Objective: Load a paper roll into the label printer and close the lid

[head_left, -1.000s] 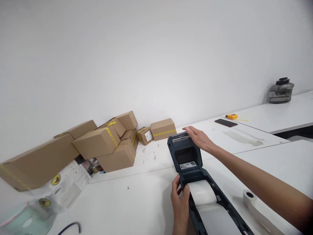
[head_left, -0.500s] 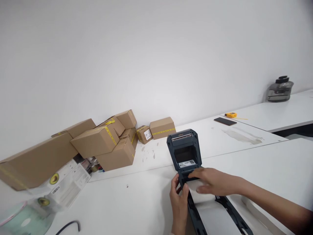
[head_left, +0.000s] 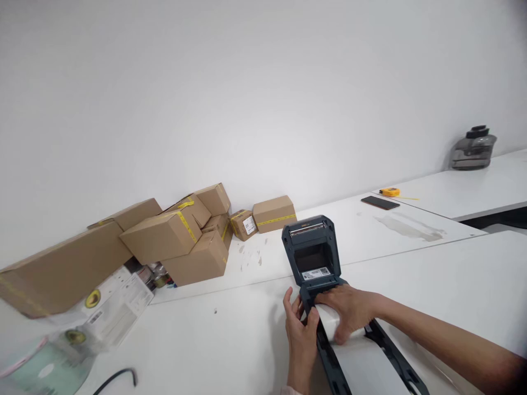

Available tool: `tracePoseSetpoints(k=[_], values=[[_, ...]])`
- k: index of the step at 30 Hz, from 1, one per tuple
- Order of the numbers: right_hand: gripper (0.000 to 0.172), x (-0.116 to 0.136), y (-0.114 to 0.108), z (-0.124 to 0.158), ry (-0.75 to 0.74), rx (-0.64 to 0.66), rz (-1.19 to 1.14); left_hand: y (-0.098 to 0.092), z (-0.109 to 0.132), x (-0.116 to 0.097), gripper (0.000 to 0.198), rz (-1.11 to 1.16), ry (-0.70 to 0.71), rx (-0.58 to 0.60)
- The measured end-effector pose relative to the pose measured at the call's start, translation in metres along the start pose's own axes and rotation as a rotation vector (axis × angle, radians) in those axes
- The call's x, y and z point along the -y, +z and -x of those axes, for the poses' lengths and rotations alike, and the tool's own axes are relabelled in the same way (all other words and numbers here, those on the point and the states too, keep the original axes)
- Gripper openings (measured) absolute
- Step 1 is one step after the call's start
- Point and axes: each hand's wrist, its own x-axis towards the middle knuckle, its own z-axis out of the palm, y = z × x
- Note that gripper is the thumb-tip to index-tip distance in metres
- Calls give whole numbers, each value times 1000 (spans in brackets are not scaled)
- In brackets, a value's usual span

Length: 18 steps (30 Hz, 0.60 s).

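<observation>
A dark blue-grey label printer lies on the white table with its lid raised. A white paper roll sits inside the body, and its loose paper runs toward me. My left hand grips the printer's left side wall, thumb over the rim and fingers on the outer side. My right hand reaches into the body from the right, with fingers and thumb closed around the roll. Part of the roll is hidden beneath that hand.
Stacked cardboard boxes stand along the wall at left. Avocado-printed packaging and a pale green container lie near front left, with a black cable. Further right are a dark flat slab, a yellow tape measure and a grey transparent container.
My right hand has lowered onto the paper roll and closed around it. My left hand keeps its place on the printer's side, its fingers shifted slightly.
</observation>
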Motion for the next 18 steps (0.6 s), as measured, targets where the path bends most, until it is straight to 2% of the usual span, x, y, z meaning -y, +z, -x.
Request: tracePoseSetpoints(k=[2, 3, 6, 10, 13, 15, 18], values=[[82, 3, -13, -3, 26, 256, -3, 0, 0, 1, 75, 11, -10, 3], [82, 5, -20, -4, 56, 307, -35, 0, 0, 1, 76, 19, -20, -1], [83, 4, -40, -4, 72, 405, -164, 0, 0, 1, 80, 27, -33, -20], [88, -12, -61, 14, -91, 468, -488, 0, -1, 3, 81, 7, -53, -26], [103, -29, -79, 42, -197, 360, -730, 0, 0, 3, 82, 3, -84, -37], [106, -40, -91, 63, -238, 167, -770, 0, 1, 2, 82, -4, -95, -39], [95, -55, -104, 87, -215, -115, -760, 1, 1, 1, 82, -21, -99, -47]])
